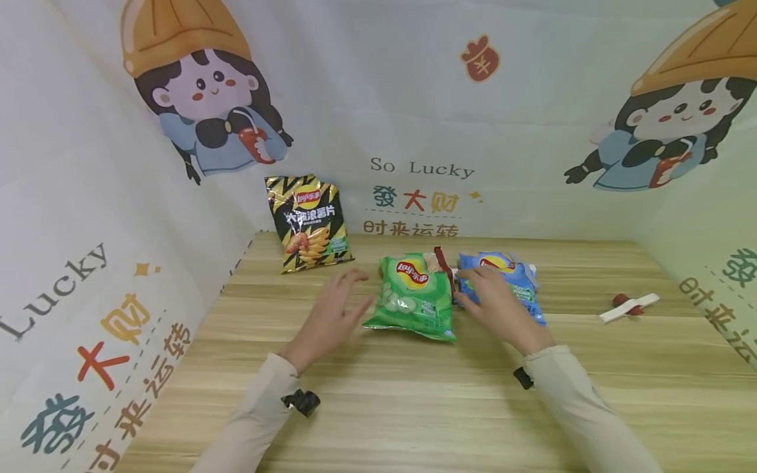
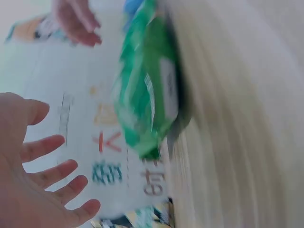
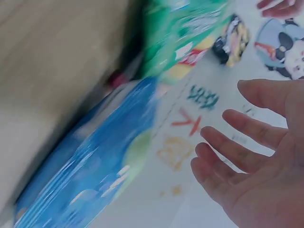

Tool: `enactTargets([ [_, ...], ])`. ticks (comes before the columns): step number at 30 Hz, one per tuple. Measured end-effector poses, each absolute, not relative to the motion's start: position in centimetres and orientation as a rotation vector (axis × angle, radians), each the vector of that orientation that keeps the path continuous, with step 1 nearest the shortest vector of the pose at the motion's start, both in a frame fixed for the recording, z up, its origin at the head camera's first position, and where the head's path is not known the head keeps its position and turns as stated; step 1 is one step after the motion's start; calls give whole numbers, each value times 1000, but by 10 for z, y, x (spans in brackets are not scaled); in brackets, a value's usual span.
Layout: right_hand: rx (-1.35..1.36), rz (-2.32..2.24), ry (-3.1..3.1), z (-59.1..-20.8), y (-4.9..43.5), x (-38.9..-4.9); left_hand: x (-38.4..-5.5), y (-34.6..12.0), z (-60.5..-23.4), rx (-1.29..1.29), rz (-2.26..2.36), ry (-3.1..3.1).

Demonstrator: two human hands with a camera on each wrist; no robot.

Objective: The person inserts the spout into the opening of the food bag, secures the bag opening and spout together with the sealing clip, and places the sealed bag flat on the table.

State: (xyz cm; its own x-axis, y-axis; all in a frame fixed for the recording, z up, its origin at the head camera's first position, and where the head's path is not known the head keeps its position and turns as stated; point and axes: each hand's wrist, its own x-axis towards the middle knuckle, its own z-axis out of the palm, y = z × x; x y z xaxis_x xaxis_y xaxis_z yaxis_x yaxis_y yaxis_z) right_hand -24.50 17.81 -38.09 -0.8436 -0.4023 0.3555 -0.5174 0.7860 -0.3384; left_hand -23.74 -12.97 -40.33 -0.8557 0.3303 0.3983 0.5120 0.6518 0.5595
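Observation:
A green Lay's chip bag [image 1: 414, 312] lies on the wooden table between the two hands, with a dark red strip along its upper right edge. To its left is my left hand [image 1: 331, 315], fingers spread and nothing in the palm; the left wrist view shows a gap between hand and bag. My right hand [image 1: 493, 299] is over the left part of a blue Lay's bag [image 1: 528, 279], hiding some of it. In the right wrist view its fingers are loosely extended, apart from the blue bag and holding nothing.
A black and yellow Lay's bag [image 1: 310, 226] leans upright against the cloth backdrop [image 1: 520, 184] at the back left. On the right of the table [image 1: 408, 407], a white strip [image 1: 647, 301] lies across a dark red item [image 1: 619, 301] of unclear kind.

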Motion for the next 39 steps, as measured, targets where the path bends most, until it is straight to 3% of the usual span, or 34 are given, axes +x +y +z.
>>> enactTargets([
  [6,790,816,-2793,-362,121,-254,-264,-180,-399,-446,-1390,-2523],
  [11,825,1042,-2880,-356,63,-281,-291,-212,-403,-296,-1493,-2477],
  [19,647,1307,-2834,-380,-16,-336,-325,-255,-414,-40,-1518,-2548],
  [30,250,1559,-2894,-408,-45,-374,-355,-277,-422,77,-1457,-2704],
  [39,457,1852,-2756,-392,-64,-388,-367,-269,-427,154,-1659,-2668],
])
